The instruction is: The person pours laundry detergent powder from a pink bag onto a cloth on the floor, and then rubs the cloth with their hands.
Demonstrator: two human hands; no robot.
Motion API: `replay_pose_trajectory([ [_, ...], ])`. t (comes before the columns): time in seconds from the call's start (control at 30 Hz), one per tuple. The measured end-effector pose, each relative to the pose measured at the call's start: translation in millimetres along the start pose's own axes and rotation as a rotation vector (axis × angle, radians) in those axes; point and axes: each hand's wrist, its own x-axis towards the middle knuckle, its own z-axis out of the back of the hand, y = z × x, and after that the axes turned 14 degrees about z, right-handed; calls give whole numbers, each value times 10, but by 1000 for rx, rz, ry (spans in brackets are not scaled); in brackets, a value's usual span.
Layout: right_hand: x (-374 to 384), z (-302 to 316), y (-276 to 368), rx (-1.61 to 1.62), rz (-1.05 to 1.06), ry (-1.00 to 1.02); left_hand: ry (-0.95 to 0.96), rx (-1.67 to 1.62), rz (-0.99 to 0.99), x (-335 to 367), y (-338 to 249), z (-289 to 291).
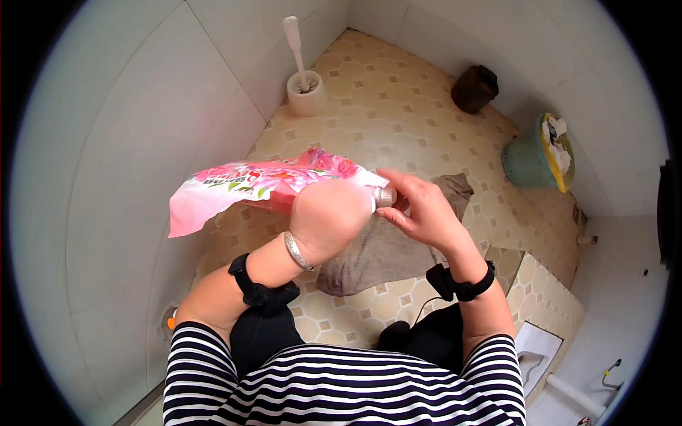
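Observation:
A pink, flower-printed refill pouch [245,186] lies sideways in front of me, its flat end toward the left wall. My left hand [330,216] is closed round the pouch near its spout; its fingers are mostly hidden behind the back of the hand. At the pouch's right end is a ribbed, pale grey cap [386,197] on the spout. My right hand [428,215] curls about this cap, thumb below and fingers above and behind it. Beneath both hands, a grey-brown cloth [376,259] is spread on the tiled floor.
A toilet brush in a white holder [306,99] stands by the left wall. Along the right wall are a dark brown container [474,89] and a green bin [527,162] with a yellow liner and white paper. A raised tiled step [543,292] is at lower right.

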Motion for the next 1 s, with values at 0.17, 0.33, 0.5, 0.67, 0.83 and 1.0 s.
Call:
replay_pose_trajectory([
  [0.17,-55,-30,-137,-54,14,-43,-64,-59,-50,66,-54,-4],
  [0.33,-42,203,-89,-159,184,-85,-43,-45,-30,54,-7,65],
  [0.5,-38,404,-54,966,-346,-558,-118,-45,-147,146,30,132],
  [0.67,380,278,370,259,-37,-255,-186,-305,-25,147,245,940],
  [0.83,1137,-214,834,-447,384,147,-10,-576,419,-635,750,1459],
  [1.0,1536,-1067,802,-709,238,598,617,-638,838,-1572,1151,1281],
])
